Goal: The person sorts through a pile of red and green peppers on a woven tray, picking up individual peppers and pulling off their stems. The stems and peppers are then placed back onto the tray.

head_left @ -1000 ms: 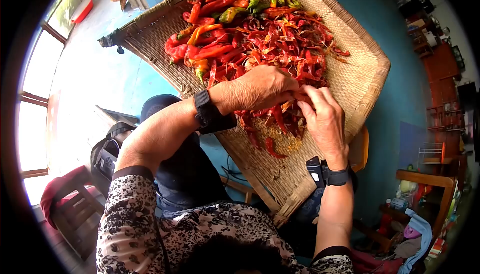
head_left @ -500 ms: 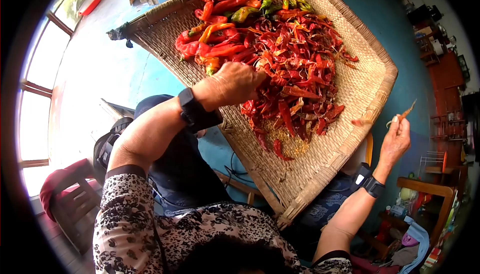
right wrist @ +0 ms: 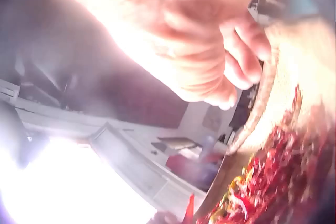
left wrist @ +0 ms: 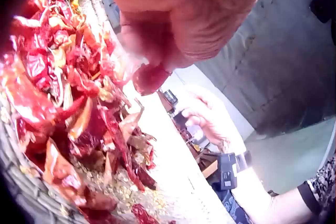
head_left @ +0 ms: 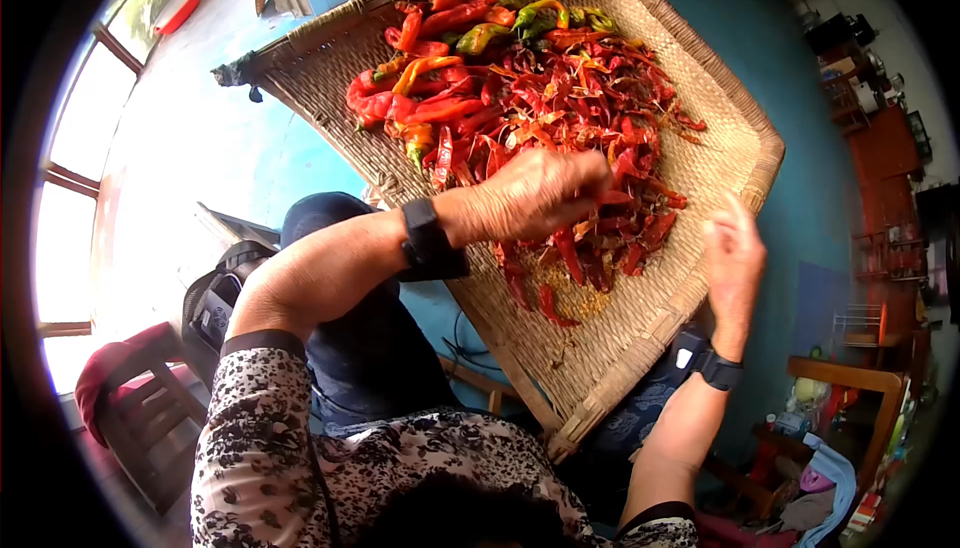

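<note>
Right hand (head_left: 735,260) has neared wrinkled peppers (head_left: 605,93) on wickerwork (head_left: 728,143).

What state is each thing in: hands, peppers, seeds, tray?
Left hand: curled, pinching a red pepper.
Right hand: fingers loose, nothing seen in it.
Upper-left peppers: plump, glossy, mostly red.
Shrivelled peppers: dry-looking, heaped.
Seeds: loose, scattered.
Woven tray: holding peppers and seeds.

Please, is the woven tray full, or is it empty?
Partly full: peppers lie heaped over much of the woven tray, while bare weave shows along its edge at the right of the head view.
</note>
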Demonstrator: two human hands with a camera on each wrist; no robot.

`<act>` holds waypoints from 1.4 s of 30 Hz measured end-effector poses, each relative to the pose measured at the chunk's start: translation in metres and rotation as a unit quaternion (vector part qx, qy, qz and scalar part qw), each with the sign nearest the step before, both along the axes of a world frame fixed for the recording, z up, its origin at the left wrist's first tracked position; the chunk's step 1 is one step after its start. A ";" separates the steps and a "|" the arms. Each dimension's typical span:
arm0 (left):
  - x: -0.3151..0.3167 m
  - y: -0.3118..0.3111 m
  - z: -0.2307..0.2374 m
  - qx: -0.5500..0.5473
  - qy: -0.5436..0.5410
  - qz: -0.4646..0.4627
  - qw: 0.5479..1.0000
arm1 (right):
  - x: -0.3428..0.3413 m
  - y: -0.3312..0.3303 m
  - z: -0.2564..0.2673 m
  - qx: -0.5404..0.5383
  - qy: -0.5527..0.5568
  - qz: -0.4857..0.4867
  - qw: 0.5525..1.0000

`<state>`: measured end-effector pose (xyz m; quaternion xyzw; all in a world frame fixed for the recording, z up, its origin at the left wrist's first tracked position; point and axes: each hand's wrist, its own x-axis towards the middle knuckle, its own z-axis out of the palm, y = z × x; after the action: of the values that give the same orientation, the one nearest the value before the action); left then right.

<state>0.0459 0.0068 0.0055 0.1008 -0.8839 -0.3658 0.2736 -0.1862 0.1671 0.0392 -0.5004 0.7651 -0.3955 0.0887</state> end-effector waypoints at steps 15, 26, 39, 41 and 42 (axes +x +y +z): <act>-0.004 0.008 0.001 0.039 -0.004 -0.058 0.998 | 0.051 -0.030 -0.017 -0.066 0.226 0.164 0.958; 0.060 -0.048 -0.031 -0.255 -0.303 0.225 0.890 | -0.078 0.045 -0.004 0.151 0.273 -0.269 0.911; -0.010 -0.008 -0.019 -0.248 0.000 -0.016 0.969 | 0.053 -0.029 -0.009 -0.002 0.009 0.136 0.991; -0.017 0.002 -0.016 -0.291 0.035 -0.048 0.955 | 0.062 -0.039 -0.015 -0.020 0.000 0.159 0.987; -0.019 0.007 -0.016 -0.312 0.022 -0.058 0.948 | 0.066 -0.042 -0.011 -0.004 -0.045 0.146 0.988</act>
<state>0.0264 0.0134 -0.0108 -0.0491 -0.9520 -0.0887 0.2889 -0.1199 0.1252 0.0281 -0.5885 0.6776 -0.4034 0.1783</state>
